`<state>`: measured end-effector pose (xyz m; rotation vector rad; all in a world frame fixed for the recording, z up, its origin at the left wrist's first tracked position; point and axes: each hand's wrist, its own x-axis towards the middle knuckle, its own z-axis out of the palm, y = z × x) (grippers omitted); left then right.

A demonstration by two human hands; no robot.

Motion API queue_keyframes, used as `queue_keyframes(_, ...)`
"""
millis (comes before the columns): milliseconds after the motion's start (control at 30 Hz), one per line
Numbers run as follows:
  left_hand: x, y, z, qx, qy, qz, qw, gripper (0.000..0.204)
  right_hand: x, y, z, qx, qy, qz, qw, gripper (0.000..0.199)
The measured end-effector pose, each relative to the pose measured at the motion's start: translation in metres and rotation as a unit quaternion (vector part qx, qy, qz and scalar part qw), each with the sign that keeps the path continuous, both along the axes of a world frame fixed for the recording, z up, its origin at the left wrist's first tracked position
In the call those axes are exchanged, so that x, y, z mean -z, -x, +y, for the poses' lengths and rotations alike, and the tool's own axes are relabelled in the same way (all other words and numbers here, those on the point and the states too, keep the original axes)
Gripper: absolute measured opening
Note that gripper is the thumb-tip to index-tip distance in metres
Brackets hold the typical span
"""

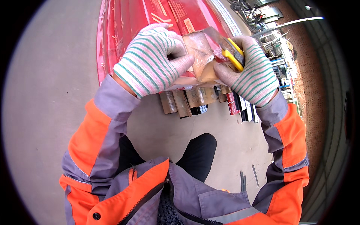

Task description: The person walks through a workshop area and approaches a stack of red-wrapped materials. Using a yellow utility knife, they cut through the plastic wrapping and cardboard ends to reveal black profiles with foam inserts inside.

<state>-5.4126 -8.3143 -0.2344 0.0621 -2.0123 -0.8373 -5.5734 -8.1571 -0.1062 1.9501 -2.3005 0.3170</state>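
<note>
My right hand [252, 71], in a white glove with green stripes, is closed around a yellow utility knife [233, 55]. Its wide blade points up and to the left, over a brown cardboard end piece [197, 50] wrapped in clear film. On the left side of that piece is my left hand [152, 60], in a matching glove. Its fingers are curled and the thumb is pressed in at the film's edge; what they pinch is hidden. Beneath both hands lies a long pack in red printed wrapping [138, 17], its near end covered with crumpled film.
Below the pack's near end, several brown cardboard-wrapped ends [183, 102] and a red box end [232, 104] stick out toward me. Metal parts and racks [279, 48] line the right side. Thin dark strips [243, 182] lie on the grey floor [48, 112].
</note>
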Motion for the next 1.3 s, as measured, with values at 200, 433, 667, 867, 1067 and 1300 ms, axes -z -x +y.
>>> queue_keyframes(200, -0.007, -0.003, 0.0, -0.002, 0.003, -0.046, 0.999, 0.019, 0.0, -0.005, -0.018, 0.001, -0.018, 0.095, 0.995, 0.039)
queue_keyframes(433, -0.033, 0.0, 0.011, -0.05, 0.016, -0.192, 0.98, 0.04, -0.006, 0.001, -0.011, -0.049, -0.006, 0.047, 0.998, 0.022)
queue_keyframes(667, -0.043, 0.029, 0.025, -0.094, 0.074, -0.233, 0.965, 0.04, -0.004, 0.021, -0.018, 0.061, -0.026, -0.022, 0.998, 0.033)
queue_keyframes(867, -0.054, 0.027, 0.027, -0.14, 0.109, -0.29, 0.94, 0.035, 0.007, 0.05, -0.016, 0.076, 0.059, -0.254, 0.962, 0.037)
queue_keyframes(1067, -0.044, 0.037, 0.029, -0.121, 0.131, -0.257, 0.95, 0.027, 0.006, 0.045, -0.011, 0.1, 0.069, -0.217, 0.969, 0.036)
queue_keyframes(1300, -0.041, 0.029, 0.021, -0.065, 0.049, -0.254, 0.964, 0.029, 0.005, 0.015, -0.009, 0.072, 0.018, -0.133, 0.988, 0.042)
